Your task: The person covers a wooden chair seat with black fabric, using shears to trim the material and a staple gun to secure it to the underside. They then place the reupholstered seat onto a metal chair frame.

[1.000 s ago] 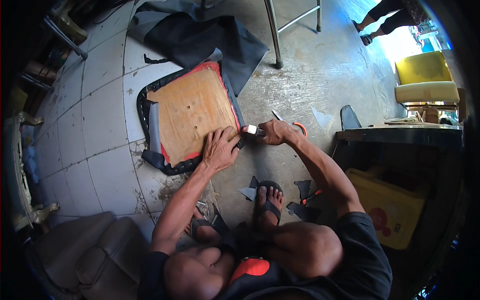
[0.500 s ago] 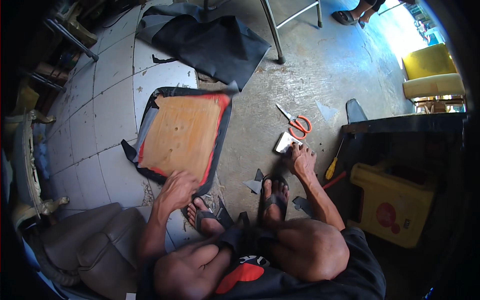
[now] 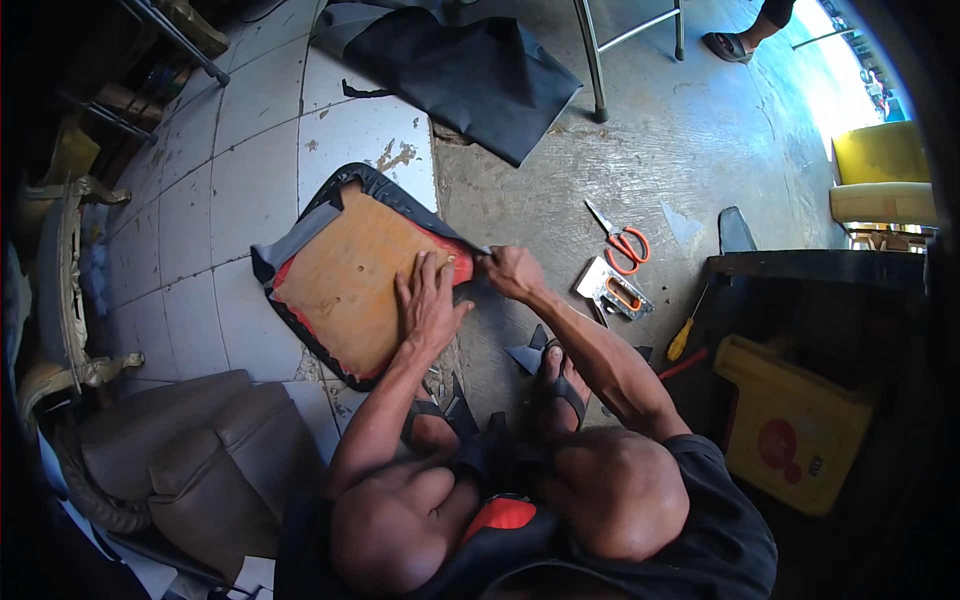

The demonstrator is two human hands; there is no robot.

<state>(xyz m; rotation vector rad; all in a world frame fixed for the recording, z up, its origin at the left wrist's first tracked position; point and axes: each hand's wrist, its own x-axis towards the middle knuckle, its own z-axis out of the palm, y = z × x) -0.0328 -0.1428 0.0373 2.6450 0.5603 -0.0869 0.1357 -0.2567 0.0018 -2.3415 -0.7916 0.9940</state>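
Note:
A wooden seat panel (image 3: 345, 275) lies on the floor in front of me, bare board up, with black covering (image 3: 385, 187) wrapped round its edges and a red layer showing at the border. My left hand (image 3: 430, 300) rests on the board near its right side, fingers spread. At the right corner my right hand (image 3: 513, 272) is closed on the edge of the black covering and pulls it away from the board. To the right lie a staple gun (image 3: 613, 288) with an orange-rimmed handle and scissors (image 3: 628, 248) with red-orange handles.
A large black sheet (image 3: 460, 85) lies beyond the panel, near a metal-legged stool (image 3: 592, 60). At right are a yellow-handled screwdriver (image 3: 683, 335), a yellow plastic stool (image 3: 790, 420) and a dark bench (image 3: 820, 262). Brown cushions (image 3: 220, 460) sit at left. Another person's foot (image 3: 730, 45) shows far off.
My right hand has left the staple gun and taken hold of the covering at the panel's corner. The panel has turned, and my left hand has shifted from its near edge onto the board.

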